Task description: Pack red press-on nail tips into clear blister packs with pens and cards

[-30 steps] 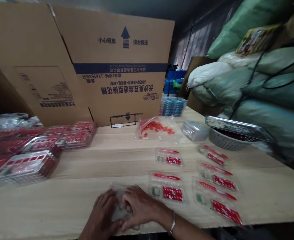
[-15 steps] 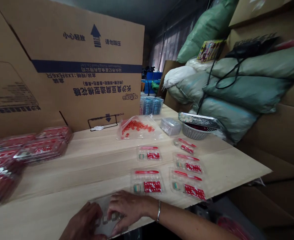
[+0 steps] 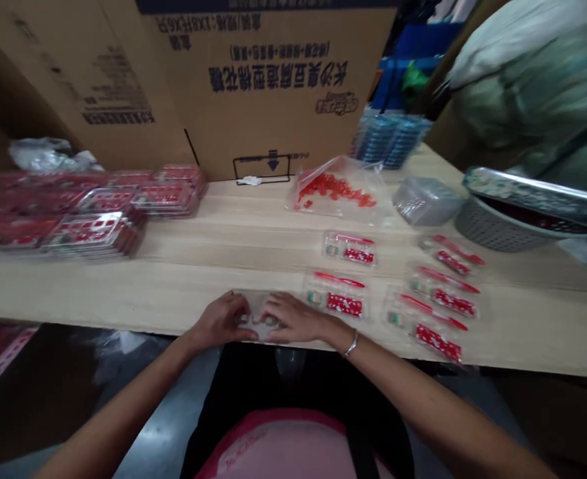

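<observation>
Tray (image 3: 257, 305) sits between left hand (image 3: 226, 320) and right hand (image 3: 297, 319), fingers curled, gripping its ends. Packs (image 3: 344, 304) lie right of it.

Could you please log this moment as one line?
left hand: on clear plastic tray, left end | right hand: on its right end | rightward: filled plastic trays | behind: cardboard box

Carton (image 3: 208, 113) is standing at eleven o'clock; blue boxes (image 3: 426, 40) are sitting at one; pale sacks (image 3: 513, 100) are bulging at two; crumpled plastic (image 3: 48, 156) is lying at ten.
</observation>
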A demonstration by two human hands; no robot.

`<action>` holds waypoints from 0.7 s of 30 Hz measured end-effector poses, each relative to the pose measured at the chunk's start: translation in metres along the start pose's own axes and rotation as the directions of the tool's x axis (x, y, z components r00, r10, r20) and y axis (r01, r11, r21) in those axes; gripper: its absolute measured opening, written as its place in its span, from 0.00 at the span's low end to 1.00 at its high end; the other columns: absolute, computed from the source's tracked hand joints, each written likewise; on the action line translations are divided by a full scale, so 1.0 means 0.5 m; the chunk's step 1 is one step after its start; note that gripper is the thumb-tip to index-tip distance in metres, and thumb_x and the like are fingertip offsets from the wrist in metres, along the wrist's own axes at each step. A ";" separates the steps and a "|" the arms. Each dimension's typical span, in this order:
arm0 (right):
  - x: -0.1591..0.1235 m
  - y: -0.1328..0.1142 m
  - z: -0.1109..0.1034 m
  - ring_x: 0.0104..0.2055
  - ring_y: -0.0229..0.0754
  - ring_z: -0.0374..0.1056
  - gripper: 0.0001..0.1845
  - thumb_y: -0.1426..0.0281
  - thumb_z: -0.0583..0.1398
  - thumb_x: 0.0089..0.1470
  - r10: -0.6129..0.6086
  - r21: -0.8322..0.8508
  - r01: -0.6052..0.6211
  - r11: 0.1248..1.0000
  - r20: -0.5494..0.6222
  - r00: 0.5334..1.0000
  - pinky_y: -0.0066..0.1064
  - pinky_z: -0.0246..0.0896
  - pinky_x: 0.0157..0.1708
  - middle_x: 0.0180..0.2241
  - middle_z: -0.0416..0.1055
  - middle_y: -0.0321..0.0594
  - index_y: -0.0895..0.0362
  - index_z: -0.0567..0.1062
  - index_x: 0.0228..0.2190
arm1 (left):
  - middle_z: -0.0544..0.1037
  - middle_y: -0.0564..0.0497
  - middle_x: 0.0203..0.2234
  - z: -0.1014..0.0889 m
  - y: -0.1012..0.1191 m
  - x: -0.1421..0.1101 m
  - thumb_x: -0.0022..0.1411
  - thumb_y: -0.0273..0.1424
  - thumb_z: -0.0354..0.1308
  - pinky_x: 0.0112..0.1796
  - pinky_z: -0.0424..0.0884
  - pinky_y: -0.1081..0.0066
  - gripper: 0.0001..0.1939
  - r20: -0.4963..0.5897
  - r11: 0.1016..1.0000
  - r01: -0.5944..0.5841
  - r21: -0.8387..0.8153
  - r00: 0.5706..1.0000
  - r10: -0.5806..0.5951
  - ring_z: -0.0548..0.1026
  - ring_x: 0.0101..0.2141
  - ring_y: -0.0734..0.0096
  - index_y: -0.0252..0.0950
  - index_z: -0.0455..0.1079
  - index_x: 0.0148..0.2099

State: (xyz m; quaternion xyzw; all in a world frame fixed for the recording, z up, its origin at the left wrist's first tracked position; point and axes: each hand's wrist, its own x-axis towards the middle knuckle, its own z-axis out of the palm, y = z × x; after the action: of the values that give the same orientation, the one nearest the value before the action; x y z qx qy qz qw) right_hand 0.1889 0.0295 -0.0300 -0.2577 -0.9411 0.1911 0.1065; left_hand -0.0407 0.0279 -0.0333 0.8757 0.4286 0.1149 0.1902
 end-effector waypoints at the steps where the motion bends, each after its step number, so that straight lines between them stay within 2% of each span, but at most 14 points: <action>1: 0.000 -0.011 -0.002 0.41 0.43 0.63 0.17 0.60 0.62 0.54 -0.011 -0.036 0.011 0.999 -0.004 1.000 0.34 0.59 0.44 0.40 0.67 0.42 0.58 0.71 0.40 | 0.68 0.55 0.25 0.001 0.002 -0.001 0.47 0.47 0.64 0.29 0.61 0.73 0.20 -0.003 1.000 0.007 -0.008 1.000 -0.007 0.66 0.29 0.69 0.37 0.65 0.33; 5: -0.002 -0.086 0.005 0.43 0.47 0.62 0.06 0.71 0.58 0.57 -0.015 -0.320 0.001 0.948 -0.041 0.999 0.42 0.55 0.49 0.39 0.69 0.46 0.60 0.72 0.37 | 0.68 0.54 0.24 0.002 0.010 -0.008 0.52 0.40 0.60 0.30 0.61 0.71 0.12 -0.061 1.000 0.016 -0.021 0.998 -0.017 0.66 0.30 0.67 0.37 0.65 0.32; 8: -0.002 -0.124 0.018 0.41 0.47 0.63 0.07 0.76 0.55 0.58 0.003 -0.401 -0.018 0.916 -0.037 0.999 0.41 0.57 0.47 0.38 0.70 0.46 0.61 0.72 0.37 | 0.68 0.52 0.25 -0.005 0.015 -0.016 0.55 0.40 0.57 0.32 0.62 0.69 0.12 -0.108 0.999 -0.004 -0.046 0.994 -0.001 0.66 0.31 0.66 0.37 0.64 0.33; 12: -0.001 -0.105 0.005 0.37 0.44 0.63 0.05 0.73 0.56 0.59 0.017 -0.334 -0.043 0.942 -0.079 0.997 0.34 0.60 0.39 0.35 0.70 0.43 0.60 0.72 0.35 | 0.73 0.47 0.36 -0.015 0.029 -0.028 0.52 0.44 0.59 0.39 0.64 0.63 0.18 -0.175 0.994 -0.091 -0.061 0.981 0.079 0.69 0.38 0.62 0.36 0.67 0.39; 15: 0.002 -0.075 -0.022 0.35 0.44 0.62 0.06 0.73 0.56 0.59 -0.031 -0.385 -0.058 0.921 -0.222 0.975 0.35 0.59 0.38 0.31 0.69 0.42 0.60 0.72 0.31 | 0.73 0.45 0.44 -0.023 0.040 -0.028 0.58 0.37 0.56 0.43 0.62 0.60 0.09 -0.247 0.988 -0.131 0.077 0.958 0.147 0.69 0.43 0.60 0.38 0.69 0.39; 16: 0.002 -0.067 -0.030 0.34 0.44 0.61 0.07 0.74 0.55 0.59 -0.059 -0.404 -0.065 0.913 -0.287 0.956 0.36 0.58 0.38 0.30 0.68 0.42 0.59 0.71 0.30 | 0.74 0.46 0.44 -0.028 0.042 -0.024 0.61 0.33 0.54 0.43 0.63 0.61 0.06 -0.283 0.981 -0.147 0.122 0.943 0.177 0.70 0.43 0.62 0.38 0.69 0.38; 19: 0.001 -0.054 -0.040 0.36 0.44 0.61 0.09 0.75 0.53 0.60 -0.095 -0.406 -0.133 0.904 -0.494 0.864 0.39 0.56 0.42 0.32 0.69 0.42 0.59 0.72 0.31 | 0.76 0.46 0.41 -0.049 0.028 0.007 0.66 0.26 0.47 0.40 0.64 0.65 0.09 -0.372 0.953 -0.193 0.234 0.887 0.272 0.72 0.40 0.66 0.38 0.68 0.38; 20: 0.000 -0.051 -0.039 0.36 0.43 0.61 0.09 0.75 0.52 0.61 -0.086 -0.387 -0.152 0.910 -0.533 0.842 0.38 0.55 0.42 0.32 0.69 0.42 0.58 0.72 0.32 | 0.77 0.46 0.41 -0.057 0.015 0.025 0.66 0.26 0.47 0.40 0.64 0.65 0.09 -0.380 0.946 -0.188 0.264 0.881 0.282 0.72 0.40 0.66 0.38 0.68 0.39; 21: 0.000 -0.048 -0.034 0.36 0.43 0.61 0.09 0.74 0.53 0.61 -0.066 -0.357 -0.155 0.921 -0.536 0.842 0.38 0.55 0.41 0.32 0.69 0.42 0.58 0.72 0.31 | 0.77 0.45 0.41 -0.066 0.000 0.045 0.67 0.26 0.46 0.41 0.64 0.63 0.10 -0.372 0.942 -0.174 0.286 0.886 0.276 0.72 0.41 0.65 0.37 0.68 0.39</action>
State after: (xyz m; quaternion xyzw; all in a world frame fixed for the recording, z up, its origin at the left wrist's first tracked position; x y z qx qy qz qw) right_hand 0.1835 0.0156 -0.0044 -0.3391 -0.8855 -0.0756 0.3085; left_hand -0.0389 0.0537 -0.0030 0.8932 0.3643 0.2622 -0.0274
